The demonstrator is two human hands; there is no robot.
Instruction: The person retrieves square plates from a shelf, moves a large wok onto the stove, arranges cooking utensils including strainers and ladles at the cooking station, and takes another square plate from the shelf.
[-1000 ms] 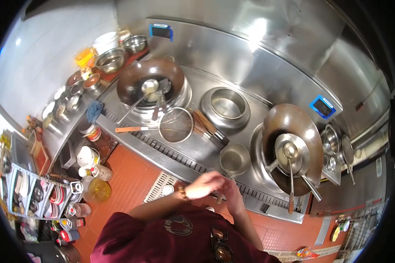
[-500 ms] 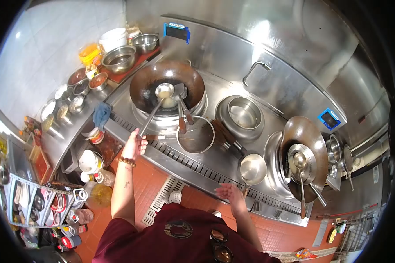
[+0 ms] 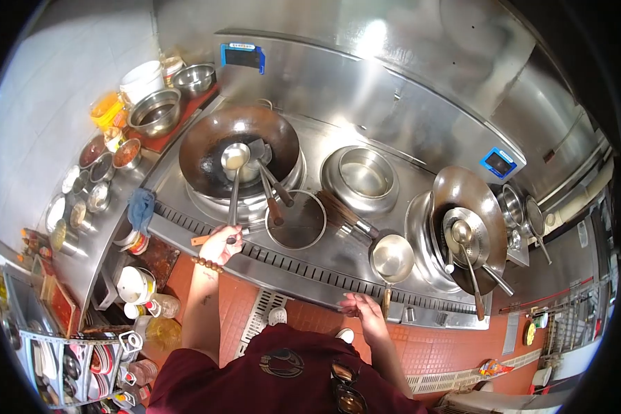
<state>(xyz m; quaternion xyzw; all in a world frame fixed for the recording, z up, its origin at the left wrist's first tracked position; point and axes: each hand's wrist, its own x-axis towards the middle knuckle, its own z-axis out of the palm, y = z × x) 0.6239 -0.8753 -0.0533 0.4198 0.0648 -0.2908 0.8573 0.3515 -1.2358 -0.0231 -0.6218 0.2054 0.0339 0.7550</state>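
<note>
My left hand [image 3: 222, 246] is closed around the end of a long-handled metal ladle [image 3: 234, 157]. The ladle's bowl is over the inside of the large dark wok [image 3: 199, 152] on the left burner, with some pale liquid in it. Beside the ladle, a wok spatula [image 3: 258, 153] rests in the same wok, its handle leaning over the rim. My right hand [image 3: 366, 310] hangs free by the stove's front edge, fingers stretched and holding nothing. Closest to it is a small metal pan [image 3: 392, 259] with a wooden handle.
A round mesh strainer [image 3: 295, 234] and bamboo brushes [image 3: 345, 210] lie mid-stove, near a steel pot [image 3: 366, 172]. A second wok [image 3: 486, 200] on the right holds a perforated skimmer and a ladle [image 3: 462, 232]. Seasoning bowls [image 3: 126, 154] line the left counter.
The camera view has shifted. My left hand has swung the ladle's handle rightward, so it points more directly toward me; its bowl stays over the wok. My right hand remains free near the front edge.
</note>
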